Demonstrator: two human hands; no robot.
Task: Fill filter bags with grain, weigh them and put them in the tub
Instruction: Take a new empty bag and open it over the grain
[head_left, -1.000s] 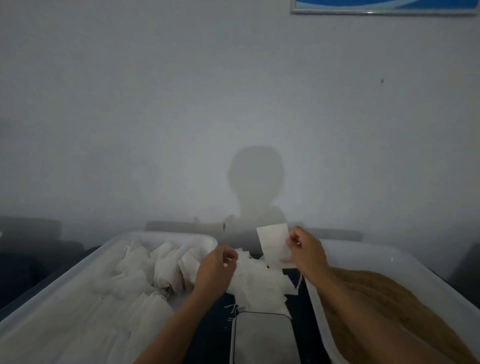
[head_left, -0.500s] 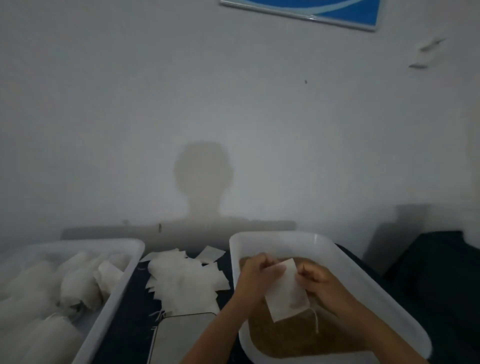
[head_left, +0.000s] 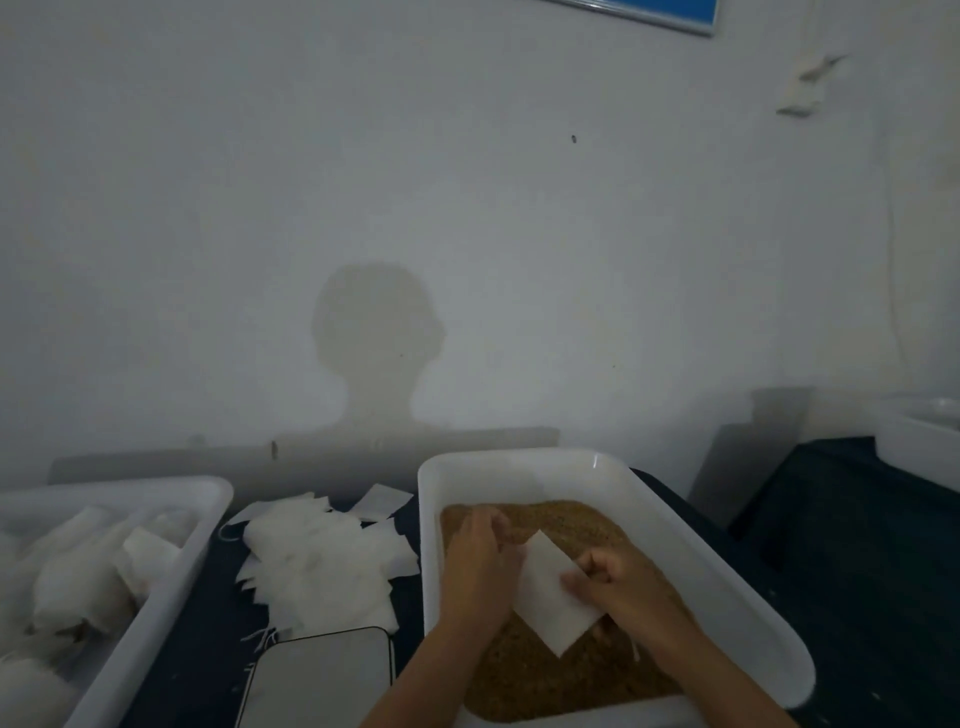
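A flat white filter bag (head_left: 551, 597) hangs tilted over the brown grain (head_left: 566, 680) in the white tub on the right (head_left: 691, 551). My left hand (head_left: 480, 564) holds the bag's left edge and my right hand (head_left: 608, 577) pinches its right edge. A loose heap of empty filter bags (head_left: 317, 561) lies on the dark table between the tubs. The scale (head_left: 322, 680), a flat grey plate, sits at the near edge below that heap. The white tub on the left (head_left: 182, 561) holds several filled bags (head_left: 78, 582).
A grey wall rises right behind the table, with my shadow on it. Another white container (head_left: 919, 441) stands on a dark surface at the far right. The dark tabletop (head_left: 857, 571) stretches to the right of the grain tub.
My view has swung to the right. Both hands carried the bag from above the heap of empty bags to over the grain tub, and my left hand has taken hold of it.
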